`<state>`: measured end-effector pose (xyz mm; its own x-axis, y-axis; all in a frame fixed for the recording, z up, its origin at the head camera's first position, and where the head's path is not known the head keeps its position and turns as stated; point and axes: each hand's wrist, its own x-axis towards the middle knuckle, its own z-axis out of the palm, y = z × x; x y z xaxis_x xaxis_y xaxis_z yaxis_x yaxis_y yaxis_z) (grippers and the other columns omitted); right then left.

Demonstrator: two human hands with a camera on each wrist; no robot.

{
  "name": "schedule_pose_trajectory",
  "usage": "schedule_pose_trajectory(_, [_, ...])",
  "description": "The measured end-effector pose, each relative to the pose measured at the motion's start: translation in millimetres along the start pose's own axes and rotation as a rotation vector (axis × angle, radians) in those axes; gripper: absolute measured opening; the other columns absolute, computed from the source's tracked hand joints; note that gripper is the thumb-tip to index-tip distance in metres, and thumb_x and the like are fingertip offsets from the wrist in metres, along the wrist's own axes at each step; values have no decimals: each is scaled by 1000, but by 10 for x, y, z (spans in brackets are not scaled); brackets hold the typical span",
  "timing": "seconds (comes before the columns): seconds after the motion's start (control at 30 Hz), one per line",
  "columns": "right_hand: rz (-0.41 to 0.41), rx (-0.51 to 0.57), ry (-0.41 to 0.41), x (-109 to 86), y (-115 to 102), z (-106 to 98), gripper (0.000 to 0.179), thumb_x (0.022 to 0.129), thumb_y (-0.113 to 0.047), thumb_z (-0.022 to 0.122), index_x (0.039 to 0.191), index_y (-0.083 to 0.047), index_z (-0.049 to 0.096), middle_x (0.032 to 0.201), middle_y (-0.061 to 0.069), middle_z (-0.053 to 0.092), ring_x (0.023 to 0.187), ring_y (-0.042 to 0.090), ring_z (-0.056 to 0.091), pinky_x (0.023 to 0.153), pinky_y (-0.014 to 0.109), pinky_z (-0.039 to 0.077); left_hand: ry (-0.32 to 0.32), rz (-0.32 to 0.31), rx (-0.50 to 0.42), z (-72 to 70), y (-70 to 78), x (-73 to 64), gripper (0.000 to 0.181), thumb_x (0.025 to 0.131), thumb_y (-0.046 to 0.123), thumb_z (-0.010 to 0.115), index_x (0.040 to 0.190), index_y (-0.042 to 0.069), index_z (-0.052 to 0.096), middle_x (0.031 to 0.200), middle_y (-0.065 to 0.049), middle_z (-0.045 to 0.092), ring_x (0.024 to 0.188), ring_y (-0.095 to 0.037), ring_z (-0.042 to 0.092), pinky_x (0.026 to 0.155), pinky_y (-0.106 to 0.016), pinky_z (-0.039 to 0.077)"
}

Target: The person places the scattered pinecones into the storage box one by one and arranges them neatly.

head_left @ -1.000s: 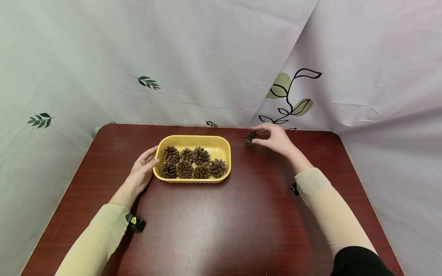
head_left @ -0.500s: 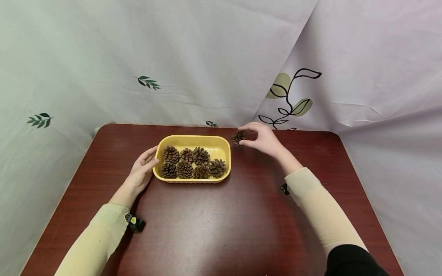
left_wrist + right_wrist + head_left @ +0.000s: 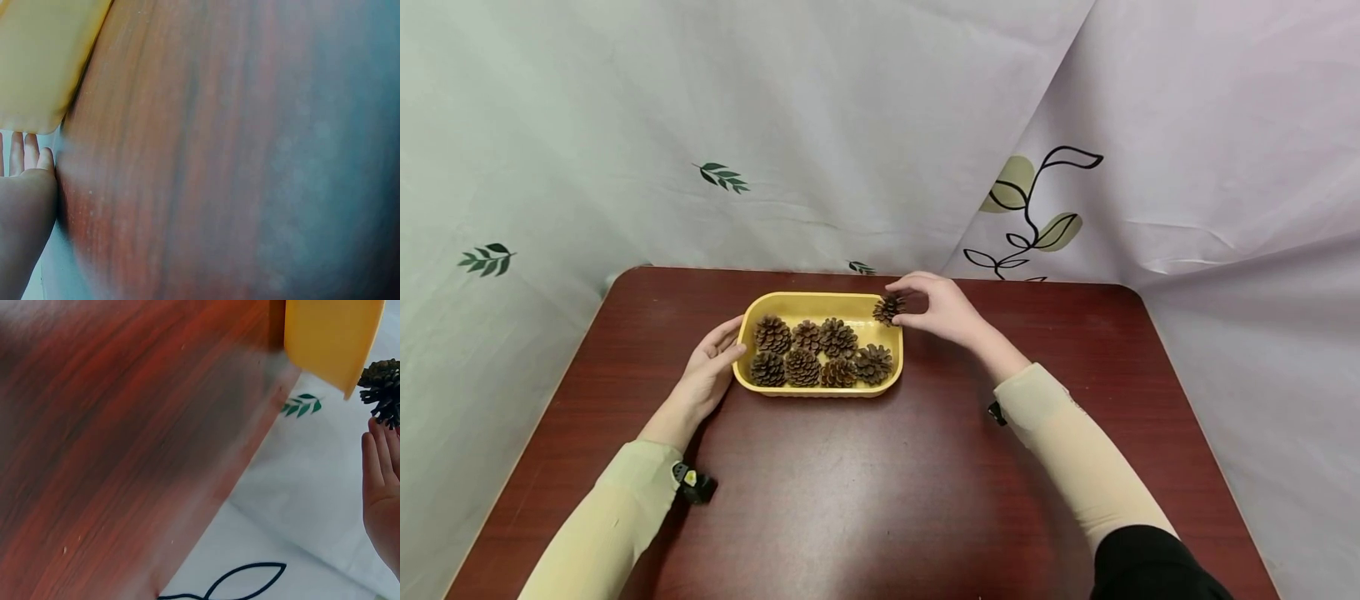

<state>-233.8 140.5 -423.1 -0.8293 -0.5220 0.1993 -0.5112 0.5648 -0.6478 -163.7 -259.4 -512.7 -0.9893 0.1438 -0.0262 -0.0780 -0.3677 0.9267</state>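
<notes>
A yellow plastic tray (image 3: 816, 393) stands near the far edge of the table, with several brown pine cones (image 3: 802, 367) lying inside. At its left end my left hand (image 3: 702, 375) holds the tray, thumb at the rim and fingers along the outer wall. My right hand (image 3: 943, 312) pinches another pine cone (image 3: 888, 309) between thumb and fingers, above the tray's far right corner. In the right wrist view that pine cone (image 3: 382, 387) is raised beside the tray's wall (image 3: 328, 344). The left wrist view shows the left fingers at the tray's end (image 3: 47, 75).
The dark red wooden table (image 3: 865, 483) reaches toward the person. Behind it hangs a pale cloth (image 3: 820, 125) with leaf prints, close to the far edge. Small black cameras (image 3: 694, 483) sit on the wrists.
My right hand has moved left with the pine cone, from beside the tray to over its right rim. The left hand and the tray have stayed in place.
</notes>
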Motion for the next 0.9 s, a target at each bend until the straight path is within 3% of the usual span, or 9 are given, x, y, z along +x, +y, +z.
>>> schedule_pose_trajectory(0.47, [-68,-72,-66,60,-81,231,48,89,-12,87,133,-2,71,135,13,72,126,30,67,113,45,52,1,-4,9,-5,0,-5,43,107,-6,51,135,23,63,132,14,70,124,1,63,100,-14,53])
schedule_pose_trajectory(0.9, [-45,-137,-133,124,-80,372,52,90,-13,86,138,-7,69,142,10,68,135,28,62,119,45,48,-1,-13,10,-13,-2,2,43,107,-6,52,137,23,62,133,15,69,125,2,62,101,-14,53])
